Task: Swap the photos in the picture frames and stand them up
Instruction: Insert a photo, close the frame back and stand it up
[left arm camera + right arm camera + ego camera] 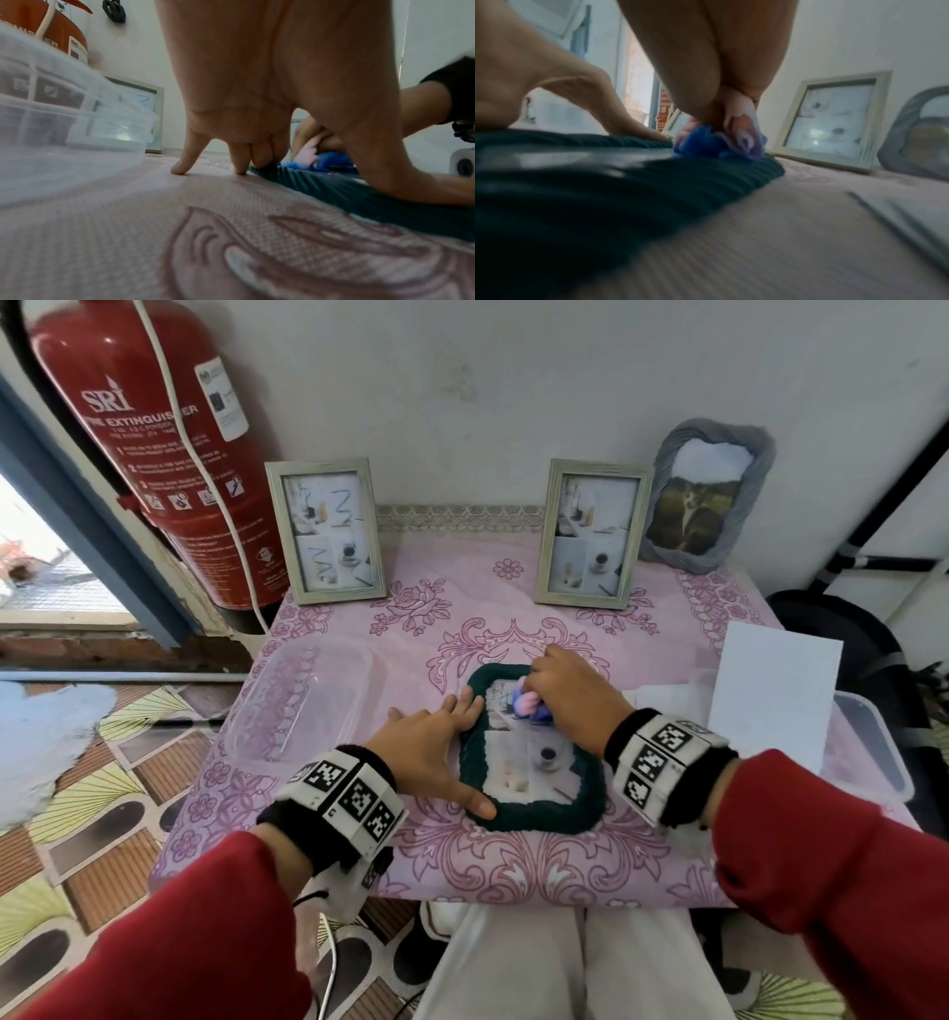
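A woven pink cloth [513, 618] with a raised floral pattern covered the desk. The dark green frame [539, 819] lying on it had a ribbed, matt, yarn-like border and a glossy pane. A soft blue-and-pink rag [531, 708], crumpled in the right hand [570, 698], lay against that pane. Two upright frames [324, 531] [591, 534] looked like pale brushed wood, a third [711, 490] like grey ribbed fabric. The tub [303, 706] was clear, smooth plastic; the fire extinguisher [154, 428] glossy red metal; the sheet [775, 690] matt white paper.
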Demonstrator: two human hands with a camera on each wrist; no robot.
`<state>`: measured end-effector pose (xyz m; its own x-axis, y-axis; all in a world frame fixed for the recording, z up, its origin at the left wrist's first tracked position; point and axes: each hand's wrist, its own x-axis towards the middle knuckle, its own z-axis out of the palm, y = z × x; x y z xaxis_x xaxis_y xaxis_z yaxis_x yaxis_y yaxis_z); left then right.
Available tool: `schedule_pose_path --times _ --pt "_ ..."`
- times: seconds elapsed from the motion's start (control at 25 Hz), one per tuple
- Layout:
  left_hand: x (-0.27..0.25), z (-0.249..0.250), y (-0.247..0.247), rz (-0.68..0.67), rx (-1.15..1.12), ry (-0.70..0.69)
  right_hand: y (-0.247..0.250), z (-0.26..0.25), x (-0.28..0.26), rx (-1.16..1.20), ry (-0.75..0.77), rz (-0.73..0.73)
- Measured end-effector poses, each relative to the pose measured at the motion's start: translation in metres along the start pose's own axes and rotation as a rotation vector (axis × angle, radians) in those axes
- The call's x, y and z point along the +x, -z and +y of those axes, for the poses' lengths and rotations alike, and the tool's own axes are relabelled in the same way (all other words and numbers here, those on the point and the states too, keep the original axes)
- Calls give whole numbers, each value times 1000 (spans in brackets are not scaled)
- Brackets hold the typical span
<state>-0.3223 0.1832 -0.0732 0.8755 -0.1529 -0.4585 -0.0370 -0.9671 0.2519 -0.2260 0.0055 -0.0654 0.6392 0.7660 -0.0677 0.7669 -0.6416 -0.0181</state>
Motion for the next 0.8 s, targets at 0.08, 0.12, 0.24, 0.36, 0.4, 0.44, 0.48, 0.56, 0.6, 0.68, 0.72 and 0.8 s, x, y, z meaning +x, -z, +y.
schedule_pose_path --times 0.08,0.12,0.24,0.36,0.4,0.44,0.48,0.56,0.6,0.68,0.72,0.8 --pt "0 -1 0 5 -15 0 -3 -5 10 50 36 -12" --pt "0 -1 0 3 -29 4 -5 -8 12 75 76 -29" --pt "1 -1 1 9 -61 0 -7 -16 13 71 183 -65" --pt "-1 1 2 9 -55 8 -2 -22 -2 133 236 -53" --pt "-1 1 2 7 -56 12 -1 -25 -10 161 268 -56" --pt "-1 1 2 3 -58 14 0 -28 -20 173 294 -63" --pt "-1 1 3 -1 -60 14 -1 -31 -30 163 320 -66" --pt "-1 0 3 -8 -64 11 -4 -31 -52 97 366 -72" --pt "-2 0 4 -11 -64 9 -6 -27 -62 65 375 -79" --pt "-2 0 3 -13 -62 6 -6 -14 -75 44 323 -81" --pt "-3 1 3 -10 -62 7 -4 -8 -77 49 284 -77" --pt "-4 1 3 -10 -64 8 -1 2 -73 76 229 -67"
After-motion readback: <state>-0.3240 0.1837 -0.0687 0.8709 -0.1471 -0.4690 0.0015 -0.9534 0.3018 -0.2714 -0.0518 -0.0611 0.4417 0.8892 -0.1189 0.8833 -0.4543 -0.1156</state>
